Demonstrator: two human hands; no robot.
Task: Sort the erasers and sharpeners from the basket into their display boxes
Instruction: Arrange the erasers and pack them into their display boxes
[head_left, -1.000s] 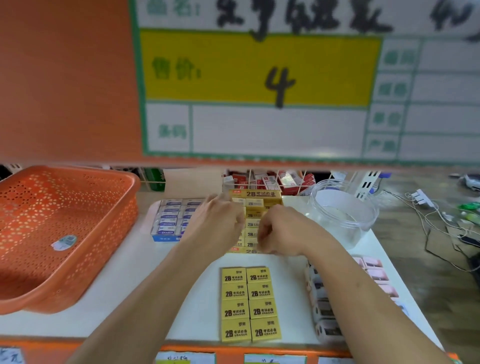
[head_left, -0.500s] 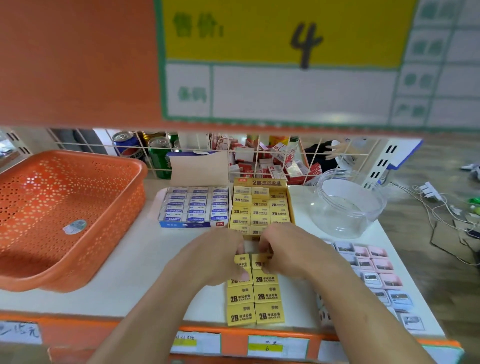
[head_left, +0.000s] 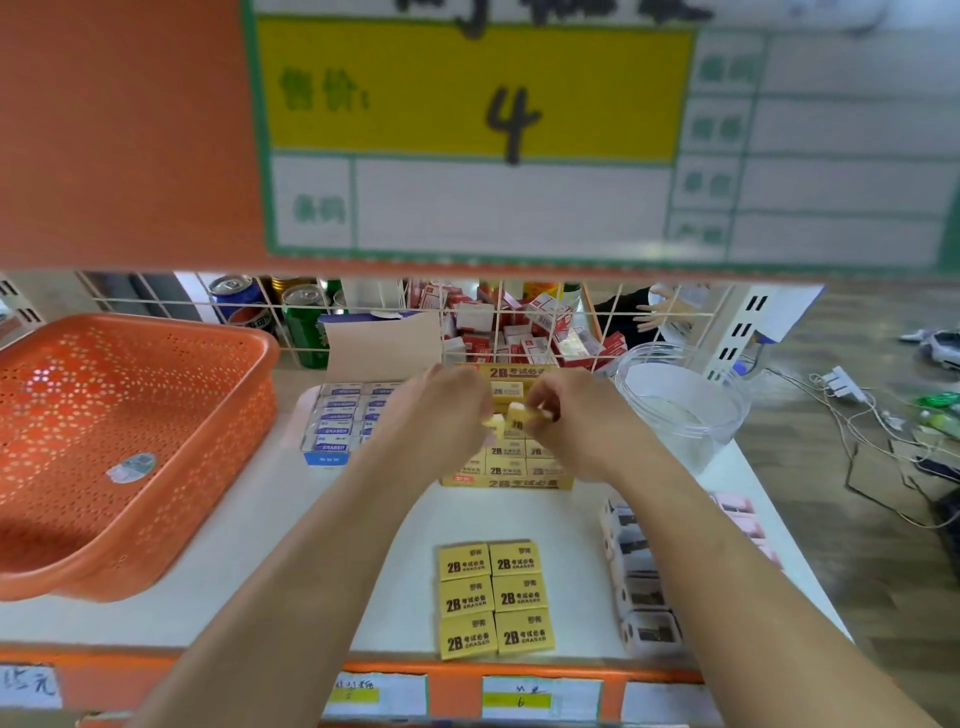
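Two small yellow rectangular erasers are held in the air over the yellow cardboard display box (head_left: 506, 482) printed "2B". One yellow eraser (head_left: 495, 425) is pinched by the left hand (head_left: 441, 415), the other yellow eraser (head_left: 517, 413) by the right hand (head_left: 576, 423). The fingers of each hand are curled and clamped on their eraser. The two erasers are just beside each other (the blur hides whether they touch).

Under them the box holds rows of matching erasers. Just to its left stands a blue cardboard display box (head_left: 330, 458) of white-sleeved erasers, its flap raised at the back. Nearer the person, six more yellow 2B erasers (head_left: 493, 597) lie flat on the white shelf (head_left: 545, 514) in a block two wide and three deep. To their right runs a row of small white and pink sharpeners (head_left: 644, 597), partly hidden by the right forearm. A clear round plastic jar (head_left: 685, 410) sits to the right of the yellow box.

The orange perforated plastic basket (head_left: 249, 345) stands at the left end of the shelf, with a sticker on its floor. Behind a white wire grid at the back stand drink cans (head_left: 304, 338) and red-and-white packs.
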